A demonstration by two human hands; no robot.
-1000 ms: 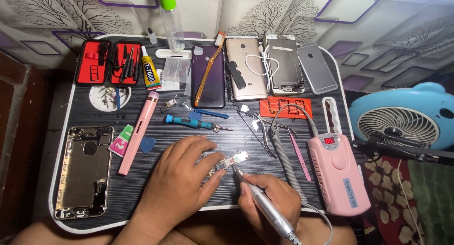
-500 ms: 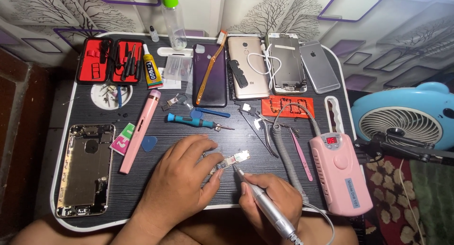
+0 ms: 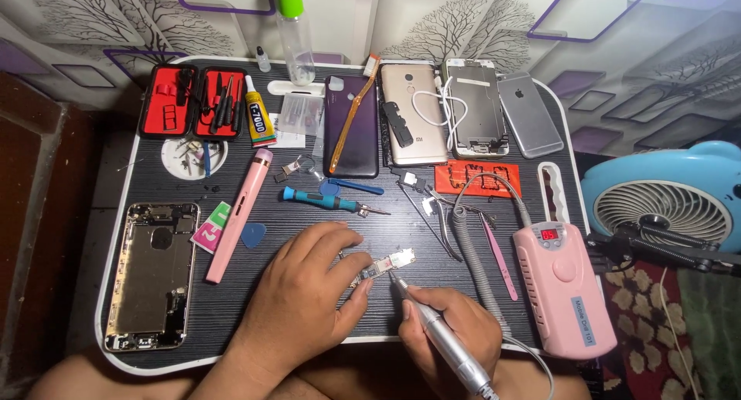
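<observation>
Fingertips of my left hand pin the small circuit board at table centre; my right hand grips the rotary tool, tip seemingly touching at five o'clock. Light pressure, steady wrist.

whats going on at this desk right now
A person sits at a black tray table strewn with phone parts and tools. The left hand pins a small circuit board to the surface. The right hand holds a silver pen-shaped rotary tool, tip at the board's edge, corded to a pink control box. An opened phone shell lies to the left, untouched.
</observation>
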